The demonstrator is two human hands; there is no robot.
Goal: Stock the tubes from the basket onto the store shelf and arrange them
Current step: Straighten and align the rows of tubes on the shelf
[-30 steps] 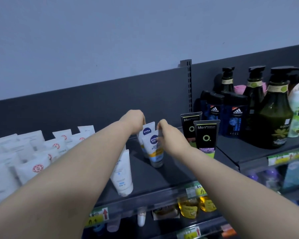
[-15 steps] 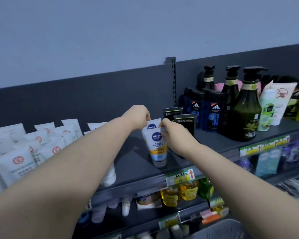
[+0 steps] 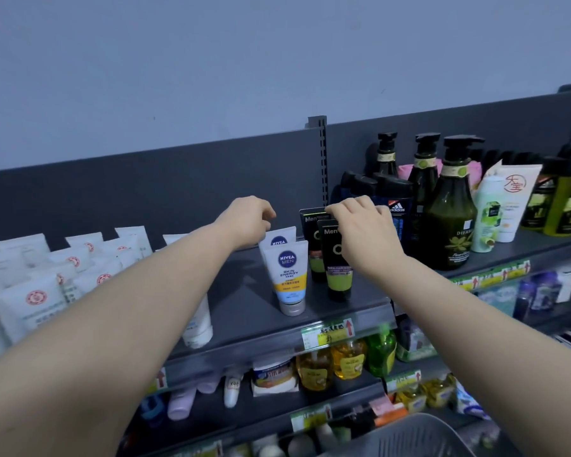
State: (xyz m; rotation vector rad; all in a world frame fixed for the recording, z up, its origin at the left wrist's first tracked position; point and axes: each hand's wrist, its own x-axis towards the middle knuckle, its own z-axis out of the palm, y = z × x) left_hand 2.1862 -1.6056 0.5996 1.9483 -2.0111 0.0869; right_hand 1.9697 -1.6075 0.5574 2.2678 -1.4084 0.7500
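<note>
Two white Nivea Men tubes stand cap-down on the dark shelf (image 3: 244, 311), the front one (image 3: 287, 275) just ahead of the rear one (image 3: 281, 237). My left hand (image 3: 248, 222) hovers above and left of the rear tube with loosely curled fingers, holding nothing. To the right stand two black-and-green Men tubes, front (image 3: 335, 268) and rear (image 3: 312, 232). My right hand (image 3: 363, 225) reaches over them, its fingertips at their top edges and hiding part of the front tube's top. The grey basket (image 3: 416, 437) shows at the bottom edge.
Rows of white tubes with red seals (image 3: 37, 301) fill the shelf's left side. One white tube (image 3: 198, 328) stands partly behind my left forearm. Dark green pump bottles (image 3: 450, 219) and blue Adidas bottles (image 3: 393, 199) crowd the right. Lower shelves hold small bottles.
Both hands let go of the front Nivea tube, which now stands alone. My right hand moved right onto the black Men tubes; my left hand lifted slightly.
</note>
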